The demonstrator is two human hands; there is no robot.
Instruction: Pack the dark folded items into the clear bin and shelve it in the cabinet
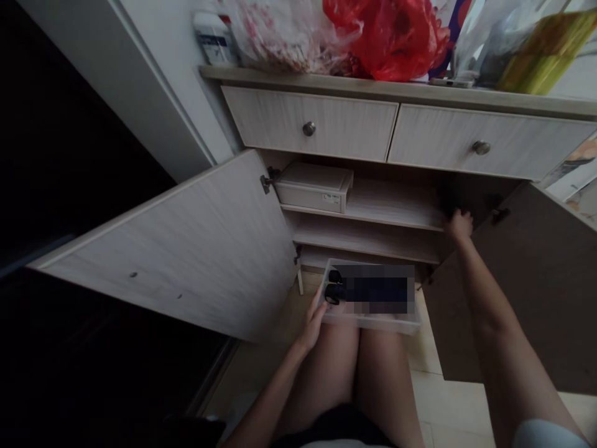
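Observation:
A shallow, pale plastic box (396, 324) sits across my thighs, open at the top. My left hand (316, 320) grips its left side, thumb at the rim. Black items (334, 286) lie in the box's left part; pixelation covers the rest of its contents. Reaching into the cupboard, my right hand (459, 224) is at the right end of the upper shelf (396, 202). Its fingers curl at a dark object (450, 194), whose kind is lost in shadow.
Left door (177, 249) and right door (522, 280) stand swung out on either side. A white lidded box (312, 186) rests on the upper shelf's left. Above are two closed drawers (308, 112); a red plastic bag (392, 37) and white bottle (215, 40) stand on top.

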